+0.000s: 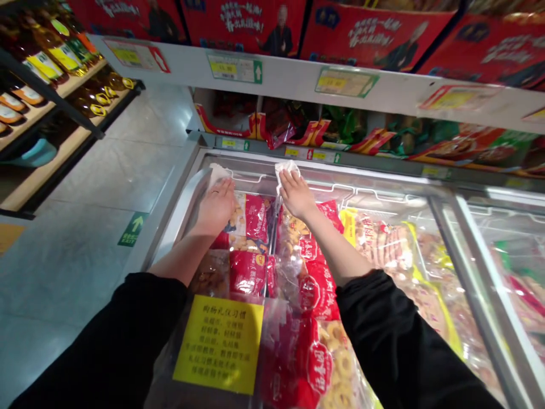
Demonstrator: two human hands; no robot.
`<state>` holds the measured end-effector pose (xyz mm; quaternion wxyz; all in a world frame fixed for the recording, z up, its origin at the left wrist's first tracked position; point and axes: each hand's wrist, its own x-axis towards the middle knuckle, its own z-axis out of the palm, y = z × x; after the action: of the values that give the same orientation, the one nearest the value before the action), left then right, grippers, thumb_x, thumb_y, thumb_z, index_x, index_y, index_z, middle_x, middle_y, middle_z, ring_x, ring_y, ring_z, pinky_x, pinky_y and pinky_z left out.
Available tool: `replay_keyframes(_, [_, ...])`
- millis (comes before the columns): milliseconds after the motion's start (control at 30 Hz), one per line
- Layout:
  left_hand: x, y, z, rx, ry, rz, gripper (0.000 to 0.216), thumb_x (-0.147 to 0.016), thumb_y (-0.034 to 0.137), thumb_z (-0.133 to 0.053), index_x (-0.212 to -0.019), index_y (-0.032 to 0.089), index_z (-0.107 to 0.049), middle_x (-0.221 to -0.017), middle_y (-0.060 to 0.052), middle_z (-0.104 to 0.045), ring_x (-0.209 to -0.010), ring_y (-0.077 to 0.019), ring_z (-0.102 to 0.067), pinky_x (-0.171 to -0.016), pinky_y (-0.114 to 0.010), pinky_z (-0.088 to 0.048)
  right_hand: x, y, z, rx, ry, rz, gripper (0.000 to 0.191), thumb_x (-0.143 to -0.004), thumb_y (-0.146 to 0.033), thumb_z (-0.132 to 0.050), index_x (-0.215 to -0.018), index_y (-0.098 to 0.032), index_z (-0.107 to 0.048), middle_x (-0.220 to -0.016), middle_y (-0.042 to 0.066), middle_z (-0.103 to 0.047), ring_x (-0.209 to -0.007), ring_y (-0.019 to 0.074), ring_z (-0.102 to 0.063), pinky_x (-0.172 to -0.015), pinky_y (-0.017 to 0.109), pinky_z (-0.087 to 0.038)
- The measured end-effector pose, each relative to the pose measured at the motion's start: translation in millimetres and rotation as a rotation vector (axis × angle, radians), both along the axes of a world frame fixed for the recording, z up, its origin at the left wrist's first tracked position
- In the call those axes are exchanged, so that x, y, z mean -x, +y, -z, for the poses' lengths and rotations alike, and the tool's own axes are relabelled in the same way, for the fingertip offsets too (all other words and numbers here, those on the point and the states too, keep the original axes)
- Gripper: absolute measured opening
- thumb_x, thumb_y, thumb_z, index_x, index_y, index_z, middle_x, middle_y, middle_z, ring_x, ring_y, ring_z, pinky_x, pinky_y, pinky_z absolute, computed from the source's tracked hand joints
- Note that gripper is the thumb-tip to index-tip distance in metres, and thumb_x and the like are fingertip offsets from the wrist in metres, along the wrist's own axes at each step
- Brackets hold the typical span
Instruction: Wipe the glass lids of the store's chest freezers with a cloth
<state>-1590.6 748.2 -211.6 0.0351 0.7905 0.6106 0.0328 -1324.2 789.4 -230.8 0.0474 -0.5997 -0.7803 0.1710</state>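
Observation:
My left hand (217, 204) lies over a white tissue (219, 172) at the far left corner of the freezer's glass lid (249, 180). Its fingers reach forward and hold the tissue down on the glass. To the right, my right hand (296, 195) presses a second white tissue (288, 166) near the lid's back edge, fingers bent over it. Under the glass lie red bags of ring-shaped food (338, 352) and other packs with clear windows. A yellow paper sign (219, 343) with printed writing is on the lid, close to me.
Behind the freezer, a shelf edge with price tags (236, 68) carries red boxes (251, 23); packaged goods fill cartons (227, 116) below it. Bottles (46, 57) stand on a rack at the left. A metal frame (472, 284) divides the freezer at right.

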Motion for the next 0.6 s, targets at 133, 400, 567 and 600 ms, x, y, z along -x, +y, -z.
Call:
replay_keyframes(133, [-34,-6,-8.9,0.006,-0.003,-0.036,0.057,-0.101,0.008,-0.039,-0.155,-0.003,-0.057,-0.162,-0.026,-0.056,-0.155,-0.0325,-0.054,-0.132,-0.050,-0.040,-32,-29,-3.9,-0.005,-0.031,-0.018,0.067,-0.111,-0.035,-0.029,-0.174,-0.015,-0.033,-0.181,0.007,-0.031,-0.170,0.0264,-0.024,-0.140,0.050,-0.021])
replay_keyframes(400, [-150,-27,7.5,0.035,-0.231,0.031,0.057,-0.104,0.014,-0.040,-0.159,0.006,-0.053,-0.169,-0.017,-0.052,-0.160,-0.0264,-0.047,-0.134,-0.044,-0.039,-49,11,5.6,-0.052,-0.008,0.160,0.068,-0.108,-0.031,-0.032,-0.173,-0.013,-0.036,-0.180,0.009,-0.032,-0.169,0.0304,-0.027,-0.139,0.055,-0.022])
replay_keyframes(567, [-169,-33,16.2,-0.013,-0.235,-0.020,0.059,-0.102,0.012,-0.041,-0.159,0.002,-0.051,-0.171,-0.021,-0.048,-0.164,-0.0289,-0.040,-0.137,-0.048,-0.034,-57,11,-0.4,-0.038,0.007,-0.033,0.066,-0.109,-0.031,-0.034,-0.172,-0.011,-0.038,-0.180,0.008,-0.034,-0.169,0.0286,-0.026,-0.140,0.050,-0.022])
replay_keyframes(600, [-169,-32,16.9,-0.004,-0.230,-0.018,0.059,-0.102,0.012,-0.042,-0.160,0.002,-0.051,-0.171,-0.020,-0.047,-0.164,-0.0290,-0.040,-0.137,-0.048,-0.033,-64,5,-0.9,-0.036,0.013,-0.074,0.066,-0.109,-0.032,-0.034,-0.172,-0.012,-0.039,-0.179,0.007,-0.035,-0.169,0.0279,-0.027,-0.139,0.050,-0.023])
